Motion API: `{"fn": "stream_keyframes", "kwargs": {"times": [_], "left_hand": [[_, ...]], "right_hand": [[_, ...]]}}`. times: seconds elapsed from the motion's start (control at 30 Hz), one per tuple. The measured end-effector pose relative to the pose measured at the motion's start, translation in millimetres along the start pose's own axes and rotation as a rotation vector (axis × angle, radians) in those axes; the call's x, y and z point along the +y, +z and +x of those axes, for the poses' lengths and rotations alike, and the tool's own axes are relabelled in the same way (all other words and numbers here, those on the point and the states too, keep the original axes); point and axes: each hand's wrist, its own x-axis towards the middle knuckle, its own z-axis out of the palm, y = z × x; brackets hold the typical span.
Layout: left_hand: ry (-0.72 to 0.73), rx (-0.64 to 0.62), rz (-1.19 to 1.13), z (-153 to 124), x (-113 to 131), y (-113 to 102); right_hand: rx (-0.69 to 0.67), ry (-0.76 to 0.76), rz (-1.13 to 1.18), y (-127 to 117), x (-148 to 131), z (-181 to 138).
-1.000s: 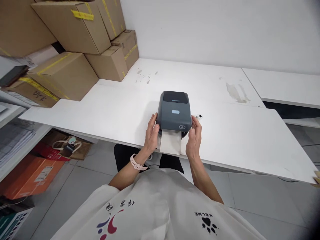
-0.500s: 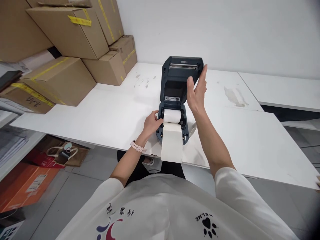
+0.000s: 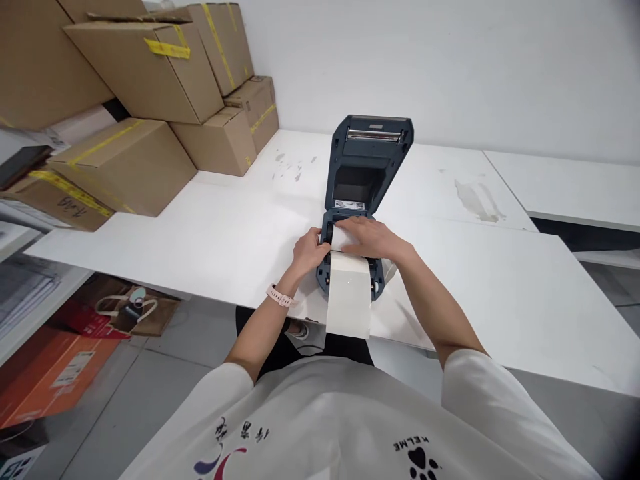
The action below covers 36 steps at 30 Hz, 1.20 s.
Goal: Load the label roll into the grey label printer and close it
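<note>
A dark grey label printer (image 3: 369, 160) stands near the front edge of a white table (image 3: 225, 233), its lid tilted up and back. Inside lies a white paper roll (image 3: 340, 237), and a strip of paper (image 3: 349, 297) hangs out over the table edge. My right hand (image 3: 373, 240) lies flat across the roll, fingers stretched toward the left. My left hand (image 3: 309, 252), with a pink watch on the wrist, curls against the printer's left side by the roll's end.
Cardboard boxes (image 3: 140, 113) with yellow tape are stacked at the back left of the table. A second white table (image 3: 575, 187) adjoins on the right. Under the table at left lie an orange box (image 3: 55, 367) and a bag (image 3: 135, 310).
The printer's lid went from closed to fully raised. My right hand let go of the lid and came down onto the paper roll. More paper hangs out in front.
</note>
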Motion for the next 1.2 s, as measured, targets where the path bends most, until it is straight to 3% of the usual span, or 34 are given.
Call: {"fn": "stream_keyframes", "kwargs": {"times": [0.1, 0.2, 0.3, 0.43, 0.57, 0.67, 0.83, 0.93, 1.03, 1.2], "left_hand": [[-0.012, 0.020, -0.082, 0.7, -3.8, 3.0], [-0.002, 0.024, -0.130, 0.9, -6.5, 4.1], [0.009, 0.019, -0.150, 1.3, -8.0, 4.1], [0.027, 0.029, -0.181, 2.0, -10.5, 5.2], [0.022, 0.021, -0.247, 1.7, -13.0, 7.5], [0.020, 0.025, -0.284, 1.6, -14.0, 8.9], [0.035, 0.034, -0.307, 3.0, -15.9, 10.0], [0.030, 0.022, -0.311, 3.7, -16.8, 9.8], [0.028, 0.016, -0.314, 4.2, -17.9, 9.8], [0.036, 0.041, -0.325, 5.0, -20.6, 12.2]], "right_hand": [[-0.160, 0.074, -0.062, 3.7, 6.1, 19.1], [-0.165, 0.039, 0.048, -1.4, 10.0, 22.9], [-0.106, -0.079, 0.291, -16.9, 18.8, 5.5], [0.169, -0.167, 0.589, -43.9, 44.7, -34.6], [0.578, 0.027, 0.744, -53.8, 81.2, -61.1], [0.761, 0.212, 0.708, -39.6, 113.9, -57.5], [0.873, 0.438, 0.715, 12.2, 159.1, -26.0], [0.848, 0.514, 0.741, 39.3, 166.8, -12.1], [0.769, 0.497, 0.703, 52.3, 167.8, -11.8], [0.705, 0.440, 0.879, 52.7, 171.8, -58.3]]}}
